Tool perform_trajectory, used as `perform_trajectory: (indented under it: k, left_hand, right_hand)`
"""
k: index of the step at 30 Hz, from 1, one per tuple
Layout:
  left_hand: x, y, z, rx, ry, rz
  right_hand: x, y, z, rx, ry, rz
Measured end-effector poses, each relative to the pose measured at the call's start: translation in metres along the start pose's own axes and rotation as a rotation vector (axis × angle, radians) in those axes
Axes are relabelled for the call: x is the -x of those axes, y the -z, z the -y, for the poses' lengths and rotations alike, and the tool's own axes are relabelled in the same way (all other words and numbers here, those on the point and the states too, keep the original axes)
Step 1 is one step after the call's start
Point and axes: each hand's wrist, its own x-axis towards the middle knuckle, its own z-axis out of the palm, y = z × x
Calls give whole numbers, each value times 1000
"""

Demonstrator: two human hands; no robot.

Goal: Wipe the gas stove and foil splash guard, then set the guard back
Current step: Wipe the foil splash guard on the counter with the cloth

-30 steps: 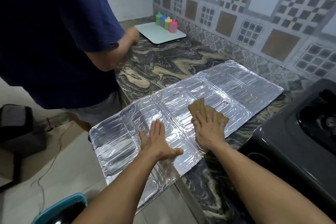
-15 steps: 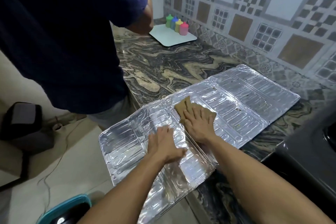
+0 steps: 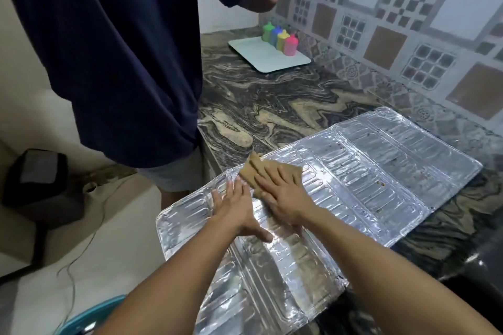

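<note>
The foil splash guard (image 3: 381,171) lies unfolded and flat on the marbled counter, its near left panel hanging over the counter's front edge. My right hand (image 3: 285,196) presses a tan cloth (image 3: 258,168) flat onto the middle panel, fingers spread over it. Just left of it, my left hand (image 3: 235,208) rests palm down on the foil with fingers apart, holding nothing. Small brown specks dot the far right panels. Only a black corner of the gas stove (image 3: 479,283) shows at the lower right edge.
Another person in a dark blue shirt (image 3: 122,49) stands close at the counter's left edge. A white tray (image 3: 268,58) with several coloured bottles sits at the back by the tiled wall. A teal bucket rim (image 3: 89,318) and a cable lie on the floor.
My right hand has slid the cloth leftward and away across the middle panel. The left hand stays flat on the foil. The other person has stepped closer and lifted an arm.
</note>
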Motion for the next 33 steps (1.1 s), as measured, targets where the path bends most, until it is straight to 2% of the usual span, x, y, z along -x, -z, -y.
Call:
perform_trajectory:
  k: [2,7,10,12,16,18,21,24,27,28,31,33]
  left_hand:
    - [-2,-1,2,7,10,3]
    - [-2,-4,5,46,3,25]
    - [-2,-4,6,46,-3,17]
    - [-2,-3,5,40,2,18]
    - [-1,1,1,23,17,32]
    - [-1,1,2,11,21,31]
    - [-3,-2,4,20,20,32]
    - [-3,-4,5,21,18,26]
    - [-3,-5,4,22,25,17]
    - [-3,-5,4,25,26,15]
    - [-4,-6,5,28,30,20]
    - [-4,-5,7,13,29,17]
  right_hand:
    - [-19,6,-16,-6,-15,10]
    - [-35,21,-74,-4,-366,-55]
    - [-34,33,-81,-53,-501,1]
    - [-35,32,-64,-47,-433,4]
    - [-20,6,-25,-10,-14,-3]
    - [-17,6,-34,-32,-4,-42]
    - [-18,8,-68,-43,-290,-171]
    - [-9,7,-93,-150,-602,-204]
    - [4,8,-80,-247,-720,-185]
    - [10,6,-70,-238,-685,-183]
    - [40,-9,-36,-121,-364,-147]
    - [63,-19,-29,-42,-230,-97]
